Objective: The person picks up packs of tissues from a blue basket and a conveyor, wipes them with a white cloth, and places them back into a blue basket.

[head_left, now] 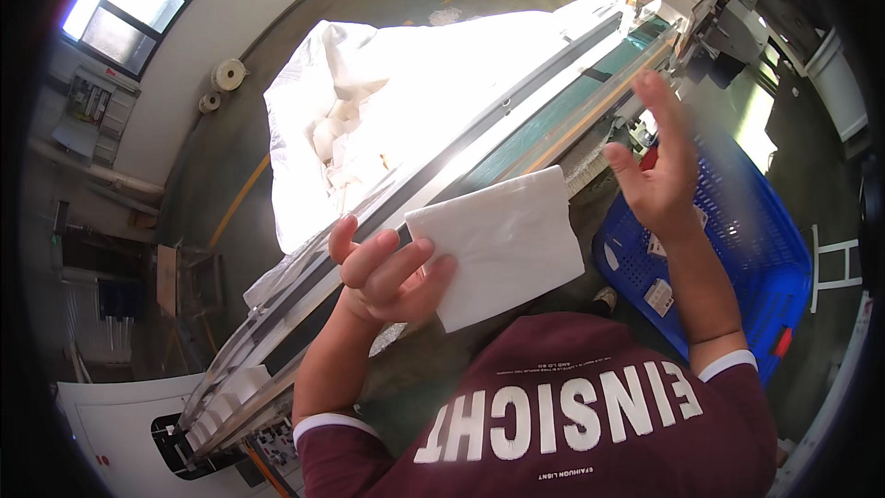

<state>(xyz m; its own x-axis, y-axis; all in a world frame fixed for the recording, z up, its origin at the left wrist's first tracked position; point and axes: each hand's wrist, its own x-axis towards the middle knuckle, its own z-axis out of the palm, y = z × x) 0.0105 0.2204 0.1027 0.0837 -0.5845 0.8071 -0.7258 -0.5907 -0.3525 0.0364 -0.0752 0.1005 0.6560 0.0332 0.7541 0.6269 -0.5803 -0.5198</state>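
A folded white sheet (508, 242), of paper or thin cloth, lies at the near edge of a long conveyor with a green belt (546, 121). My left hand (394, 270) is at the sheet's left corner, its fingers spread and curled; whether it grips the sheet cannot be told. My right hand (660, 166) is raised beyond the sheet's right side, fingers apart, holding nothing, above a blue perforated plastic basket (781, 249). More white folded pieces (235, 384) stand in the conveyor's lower left end.
Beyond the conveyor's metal rail (456, 142) is a large white bag (297, 131) with crumpled white pieces in it. Machinery (719, 21) stands at the upper right. Two rolls (229, 75) rest by the wall, and a white frame (836, 266) stands right of the basket.
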